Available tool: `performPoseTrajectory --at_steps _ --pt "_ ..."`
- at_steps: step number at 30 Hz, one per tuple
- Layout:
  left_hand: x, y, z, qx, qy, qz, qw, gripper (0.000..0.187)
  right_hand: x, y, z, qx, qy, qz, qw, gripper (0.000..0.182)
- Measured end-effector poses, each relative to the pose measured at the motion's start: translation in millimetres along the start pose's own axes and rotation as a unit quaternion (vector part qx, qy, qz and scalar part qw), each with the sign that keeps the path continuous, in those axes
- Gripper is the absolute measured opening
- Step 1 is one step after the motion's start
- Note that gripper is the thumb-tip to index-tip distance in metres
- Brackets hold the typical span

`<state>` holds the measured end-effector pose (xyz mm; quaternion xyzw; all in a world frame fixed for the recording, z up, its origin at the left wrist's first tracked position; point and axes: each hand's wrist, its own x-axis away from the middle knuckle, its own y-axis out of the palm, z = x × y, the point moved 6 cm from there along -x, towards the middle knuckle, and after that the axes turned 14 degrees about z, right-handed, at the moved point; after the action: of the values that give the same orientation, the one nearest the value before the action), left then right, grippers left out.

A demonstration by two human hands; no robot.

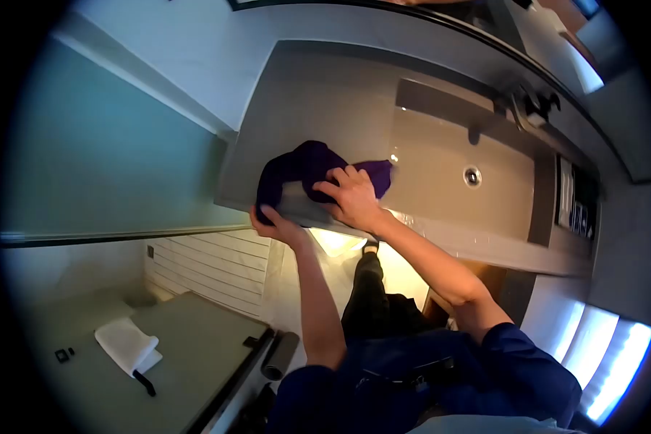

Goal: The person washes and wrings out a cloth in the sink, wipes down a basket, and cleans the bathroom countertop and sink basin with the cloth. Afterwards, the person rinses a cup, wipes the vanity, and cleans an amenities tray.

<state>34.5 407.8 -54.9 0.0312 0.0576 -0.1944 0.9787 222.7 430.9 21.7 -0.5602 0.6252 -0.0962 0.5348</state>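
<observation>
1. Fingers of your right hand (353, 199) are spread and bent, partly open, with the fingertips on the dark purple cloth (315, 163). The hand is palm down and not closed into a fist.
2. Your left hand (276, 226) is at the front edge of the desk (304, 87), near its left corner. Its thumb lies over the hanging end of the cloth; you cannot tell how far its other fingers are closed, as they are partly hidden.
3. The cloth lies bunched on the grey desk, arching from your left hand, up and over, to beneath your right. Its pointed right end reaches the near left side of the basin (441, 159).
4. Behind the cloth, you have bare desk surface back to the wall. To your right the basin opens out, with the round drain (472, 176) in its floor and the faucet (535, 108) along the back.
5. On your left, a glass panel (116, 145) stands just beside the desk's end and bounds that side.
6. Your left forearm (315, 289) rises nearly straight toward the desk's front edge. Your right forearm (427, 253) slants inward across that edge from the right, elbow bent, bringing both hands near each other without crossing.
</observation>
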Motion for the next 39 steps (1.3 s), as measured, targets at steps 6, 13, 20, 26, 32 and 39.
performPoseTrajectory --at_steps 6,13,20,26,32,39 --pt "134.6 1.4 -41.5 0.382 -0.396 -0.254 0.796 0.049 48.0 -28.8 18.3 -0.179 0.045 -0.142 0.973 0.022" --pt "-3.8 11.5 -112.7 0.336 -0.300 -0.253 0.856 0.047 2.3 8.7 7.2 -0.163 0.016 -0.134 0.977 0.027" --pt "-62.9 18.2 3.6 -0.043 -0.035 -0.044 0.997 0.048 -168.1 118.3 58.3 0.022 -0.004 -0.012 1.000 0.026" --pt "29.4 59.5 38.3 -0.474 0.360 -0.349 0.724 0.048 -190.8 38.3 233.2 0.269 -0.079 0.035 0.959 0.032" --pt "53.9 184.1 40.9 -0.316 0.446 -0.465 0.697 0.049 -89.5 -72.3 317.2 0.332 0.089 0.066 0.937 0.037" --pt "93.5 310.5 52.9 -0.179 0.350 -0.385 0.835 0.036 48.6 -184.8 333.2 0.311 0.120 0.105 0.937 0.034"
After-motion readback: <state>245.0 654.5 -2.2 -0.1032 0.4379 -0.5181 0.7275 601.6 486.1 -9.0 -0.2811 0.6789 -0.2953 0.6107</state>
